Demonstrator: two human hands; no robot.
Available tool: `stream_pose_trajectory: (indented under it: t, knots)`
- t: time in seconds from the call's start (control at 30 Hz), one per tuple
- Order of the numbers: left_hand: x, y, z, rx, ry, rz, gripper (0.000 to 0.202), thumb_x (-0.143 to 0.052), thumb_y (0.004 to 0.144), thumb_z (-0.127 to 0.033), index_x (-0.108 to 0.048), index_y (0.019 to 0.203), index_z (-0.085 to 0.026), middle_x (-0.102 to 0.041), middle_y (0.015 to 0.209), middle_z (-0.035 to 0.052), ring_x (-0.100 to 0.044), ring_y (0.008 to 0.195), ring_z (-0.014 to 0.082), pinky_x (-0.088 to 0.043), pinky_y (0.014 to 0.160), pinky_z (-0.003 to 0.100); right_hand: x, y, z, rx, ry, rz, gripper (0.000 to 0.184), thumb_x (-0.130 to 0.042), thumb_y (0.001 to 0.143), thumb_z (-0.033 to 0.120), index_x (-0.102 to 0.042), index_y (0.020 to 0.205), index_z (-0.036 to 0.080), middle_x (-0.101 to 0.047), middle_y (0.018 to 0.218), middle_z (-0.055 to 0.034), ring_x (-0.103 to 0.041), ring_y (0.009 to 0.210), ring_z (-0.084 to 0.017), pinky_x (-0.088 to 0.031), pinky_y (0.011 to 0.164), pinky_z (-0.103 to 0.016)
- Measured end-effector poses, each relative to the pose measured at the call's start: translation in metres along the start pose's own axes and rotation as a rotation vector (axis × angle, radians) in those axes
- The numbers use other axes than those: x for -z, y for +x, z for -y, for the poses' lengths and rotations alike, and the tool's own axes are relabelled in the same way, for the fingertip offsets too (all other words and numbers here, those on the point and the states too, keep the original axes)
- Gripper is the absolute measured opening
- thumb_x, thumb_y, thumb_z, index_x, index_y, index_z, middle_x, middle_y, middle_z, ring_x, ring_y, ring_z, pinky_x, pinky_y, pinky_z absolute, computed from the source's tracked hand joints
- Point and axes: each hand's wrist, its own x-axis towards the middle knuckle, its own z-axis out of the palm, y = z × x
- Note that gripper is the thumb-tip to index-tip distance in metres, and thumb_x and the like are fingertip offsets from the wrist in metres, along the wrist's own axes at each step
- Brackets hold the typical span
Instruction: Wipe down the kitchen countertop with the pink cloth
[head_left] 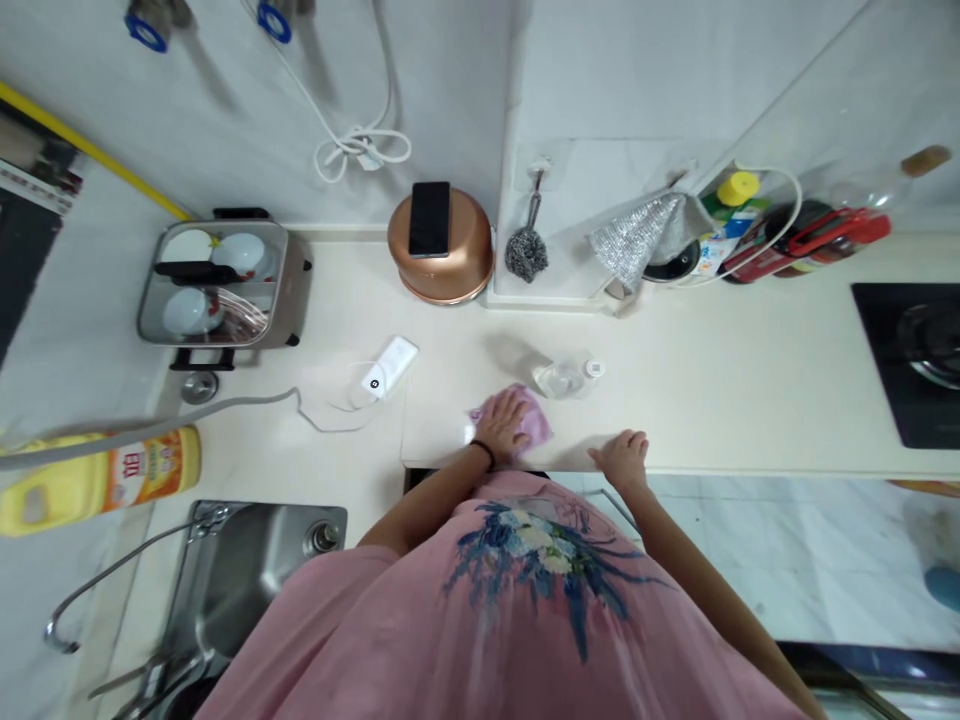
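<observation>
My left hand [501, 422] lies flat with fingers spread on a pink cloth [534, 420], pressing it onto the pale countertop [712, 390] near its front edge. My right hand [622, 457] rests on the counter's front edge, fingers curled over it, holding nothing that I can see. A small clear plastic bottle [566, 377] with a white cap lies on its side just beyond the cloth.
A copper pot [442, 255] with a black phone on top stands at the back. A white power strip [388, 367], a yellow oil bottle [97, 478], a dish appliance [217, 285], a steel sink [247, 570] and a black hob [911, 360] surround the spot.
</observation>
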Motion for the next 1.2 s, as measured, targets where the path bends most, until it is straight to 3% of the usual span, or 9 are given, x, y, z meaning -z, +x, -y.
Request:
stream_pose_trajectory:
  t: [0.27,0.37,0.43,0.5,0.63,0.8,0.93,1.07,1.2]
  knots:
    - [0.030,-0.106,0.076,0.973,0.125,-0.157,0.078,-0.040,0.104,-0.049,-0.025,0.170,-0.011,-0.019,0.176,0.0214,-0.010,0.165,0.0336,-0.018,0.131,0.057,0.000,-0.001,-0.001,0.152,-0.050,-0.080,0.097,-0.050,0.094,0.055,-0.028,0.148,-0.022,-0.035,0.150,-0.0511,-0.025,0.148,-0.059,-0.026,0.114,-0.076]
    - [0.023,-0.125,0.076,1.154,0.149,-0.237,0.076,-0.035,0.106,-0.048,-0.026,0.170,-0.008,-0.022,0.174,0.0246,-0.014,0.164,0.0349,-0.021,0.129,0.057,0.004,0.001,0.000,0.131,-0.051,-0.054,0.100,-0.060,0.087,0.051,-0.028,0.147,-0.023,-0.032,0.151,-0.0527,-0.028,0.148,-0.060,-0.028,0.116,-0.072]
    - [0.017,-0.116,0.068,1.191,0.154,-0.269,0.076,-0.034,0.106,-0.048,-0.027,0.169,-0.007,-0.023,0.173,0.0264,-0.015,0.164,0.0371,-0.023,0.128,0.060,0.008,0.002,0.001,0.092,-0.036,-0.012,0.103,-0.062,0.085,0.051,-0.026,0.150,-0.020,-0.029,0.155,-0.0516,-0.028,0.148,-0.060,-0.032,0.116,-0.070]
    - [0.012,-0.093,0.057,1.130,0.157,-0.267,0.076,-0.035,0.106,-0.049,-0.027,0.169,-0.006,-0.022,0.173,0.0268,-0.014,0.163,0.0390,-0.022,0.128,0.063,0.011,0.002,0.004,0.049,-0.027,0.036,0.105,-0.063,0.084,0.051,-0.024,0.153,-0.018,-0.026,0.157,-0.0503,-0.028,0.149,-0.059,-0.035,0.114,-0.068]
    - [0.013,-0.019,0.040,0.804,0.139,-0.168,0.077,-0.041,0.105,-0.050,-0.028,0.170,-0.010,-0.016,0.177,0.0207,-0.009,0.164,0.0385,-0.014,0.130,0.062,0.013,0.001,0.007,-0.003,-0.017,0.062,0.105,-0.067,0.082,0.047,-0.023,0.154,-0.016,-0.025,0.159,-0.0491,-0.027,0.151,-0.058,-0.035,0.117,-0.063]
    - [0.041,0.088,0.042,0.397,0.111,-0.050,0.078,-0.044,0.103,-0.049,-0.024,0.172,-0.018,-0.011,0.179,0.0118,-0.001,0.166,0.0329,-0.007,0.133,0.058,0.003,0.000,0.005,0.012,0.028,-0.002,0.105,-0.071,0.082,0.050,-0.026,0.154,-0.013,-0.028,0.159,-0.0463,-0.023,0.154,-0.057,-0.028,0.121,-0.067]
    - [0.067,0.157,0.053,0.209,0.117,-0.001,0.084,-0.052,0.098,-0.048,-0.021,0.173,-0.025,-0.009,0.180,0.0058,0.002,0.166,0.0322,-0.005,0.133,0.057,-0.007,0.001,0.002,0.008,0.044,-0.036,0.113,-0.075,0.080,0.061,-0.029,0.153,-0.013,-0.030,0.159,-0.0461,-0.021,0.155,-0.056,-0.027,0.121,-0.070]
    - [0.075,0.182,0.061,0.181,0.108,-0.003,0.088,-0.057,0.095,-0.048,-0.022,0.173,-0.028,-0.006,0.180,0.0027,0.004,0.166,0.0329,-0.003,0.133,0.059,-0.011,0.002,0.001,-0.018,0.097,-0.024,0.114,-0.072,0.080,0.067,-0.033,0.153,-0.010,-0.032,0.160,-0.0431,-0.019,0.157,-0.054,-0.023,0.124,-0.069]
    - [0.076,0.160,0.077,0.269,0.099,-0.057,0.082,-0.051,0.099,-0.047,-0.023,0.173,-0.026,-0.008,0.180,0.0047,0.001,0.166,0.0310,-0.002,0.133,0.058,-0.013,0.002,-0.002,-0.012,0.131,-0.034,0.116,-0.069,0.080,0.069,-0.030,0.154,-0.011,-0.030,0.161,-0.0445,-0.016,0.158,-0.055,-0.023,0.123,-0.072]
